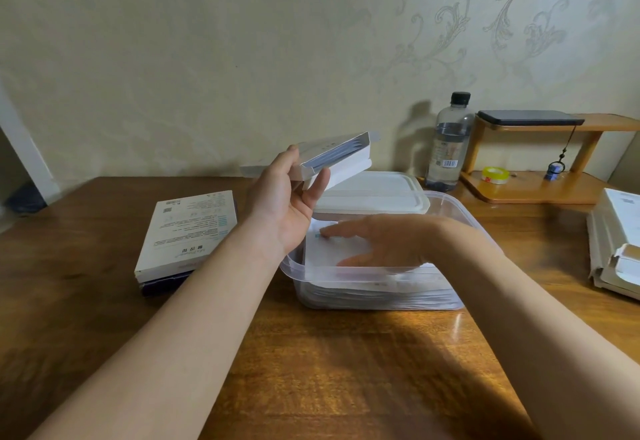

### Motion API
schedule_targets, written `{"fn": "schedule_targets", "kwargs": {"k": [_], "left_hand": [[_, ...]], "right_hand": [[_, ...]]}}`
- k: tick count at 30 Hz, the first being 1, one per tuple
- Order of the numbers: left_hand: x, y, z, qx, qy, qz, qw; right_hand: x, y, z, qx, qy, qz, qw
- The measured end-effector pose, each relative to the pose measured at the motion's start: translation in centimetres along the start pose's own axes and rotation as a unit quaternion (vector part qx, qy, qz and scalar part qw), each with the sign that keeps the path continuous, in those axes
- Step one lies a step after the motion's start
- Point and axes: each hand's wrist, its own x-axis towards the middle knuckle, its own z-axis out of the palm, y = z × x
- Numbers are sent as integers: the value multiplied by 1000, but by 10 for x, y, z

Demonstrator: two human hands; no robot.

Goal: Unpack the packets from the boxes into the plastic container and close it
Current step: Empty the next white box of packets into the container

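Observation:
My left hand [289, 197] grips a white open-ended box [337, 159] and holds it tilted above the clear plastic container [374, 283]. Dark packets show in the box's open end. Inside the container my right hand [377, 242] lies flat, with straight fingers pressing on a white packet [329, 249] atop a stack of packets. The container's white lid [377, 193] lies just behind it. Two more boxes [188, 235] are stacked on the table to the left.
A water bottle [448, 143] stands behind the lid. At the back right, a wooden shelf [540, 190] holds a yellow tape roll [496, 175] and a dark flat item on top. Flattened white boxes [620, 249] lie at the right edge of the wooden table [346, 363].

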Motion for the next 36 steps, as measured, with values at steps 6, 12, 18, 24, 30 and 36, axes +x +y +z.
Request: {"fn": "schedule_targets", "kwargs": {"k": [6, 12, 18, 24, 30, 36], "left_hand": [[-4, 0, 0, 15, 2, -2, 1000], [-4, 1, 1, 9, 3, -6, 1000], [-8, 1, 3, 16, 4, -8, 1000], [-10, 2, 1, 37, -18, -19, 999], [-9, 0, 2, 41, -24, -22, 999], [-7, 0, 1, 52, -39, -36, 997]], "right_hand": [[1, -4, -5, 1, 15, -4, 1000], [10, 2, 0, -14, -28, 7, 999], [5, -1, -3, -5, -9, 5, 1000], [-40, 8, -45, 154, 285, 23, 946], [-37, 6, -48, 151, 426, 11, 892], [-28, 7, -40, 84, 405, 27, 910]]}}
